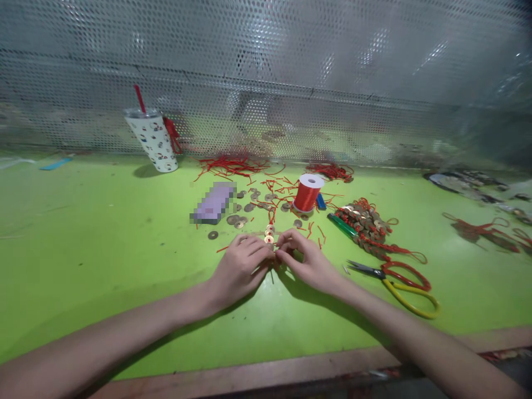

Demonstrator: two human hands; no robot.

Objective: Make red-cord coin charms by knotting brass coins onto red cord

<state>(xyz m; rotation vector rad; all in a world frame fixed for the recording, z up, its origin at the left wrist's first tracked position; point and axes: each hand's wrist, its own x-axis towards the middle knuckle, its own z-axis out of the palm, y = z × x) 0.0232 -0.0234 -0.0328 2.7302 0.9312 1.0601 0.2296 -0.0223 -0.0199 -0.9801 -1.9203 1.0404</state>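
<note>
On the lime-green worktable (83,233), left hand (243,269) and right hand (310,265) each pinched a red-corded string of small brass coins (269,237), which probably wanted steady, taut tension.

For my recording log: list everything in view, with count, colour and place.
coin string: one, brass on red cord, between fingertips
loose coins: many, brass, behind hands
spool: one, red, behind coins
cord scraps: many, red, far middle
coin bundles: pile, brass and red, right
lighter: one, green, beside bundles
scissors: one, red and yellow, right
cup: one, white patterned, far left
blurred block: one, purple, left of coins
table: one, green, underneath
left hand: one, bare, grip on coin string
right hand: one, bare, grip on coin string
</note>
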